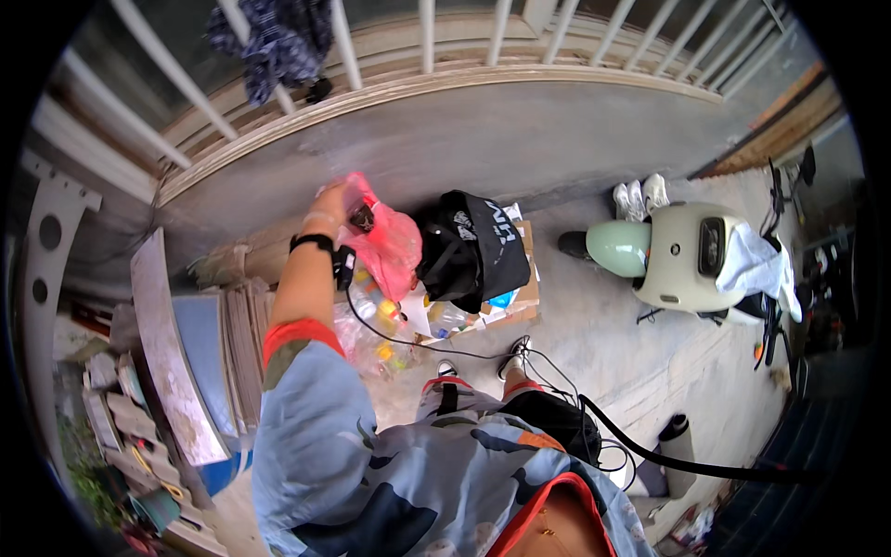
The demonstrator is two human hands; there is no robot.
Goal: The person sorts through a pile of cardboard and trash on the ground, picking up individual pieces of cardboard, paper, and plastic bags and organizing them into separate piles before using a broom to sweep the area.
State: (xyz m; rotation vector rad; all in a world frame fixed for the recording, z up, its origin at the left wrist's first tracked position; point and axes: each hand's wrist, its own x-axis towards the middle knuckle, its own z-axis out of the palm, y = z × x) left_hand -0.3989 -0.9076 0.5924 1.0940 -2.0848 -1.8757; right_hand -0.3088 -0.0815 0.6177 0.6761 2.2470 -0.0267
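My left hand (327,206) is closed on the top of a translucent red plastic bag (390,246), with my arm stretched out toward the wall. Something dark (361,219) shows at the bag's mouth; its kind is unclear. A black bag (473,249) with pale lettering sits just right of the red one, on top of a cardboard box (527,295). Clear plastic bottles (449,320) lie below it, and a clear bag of bottles (379,343) rests under the red bag. My right hand is outside the picture.
Flattened cardboard (243,343) and boards (172,353) lean at the left. A cream-and-green scooter (682,255) stands at the right, with white shoes (640,197) behind it. Dark clothing (278,46) hangs on the window bars. A black cable (445,352) runs from my left wrist.
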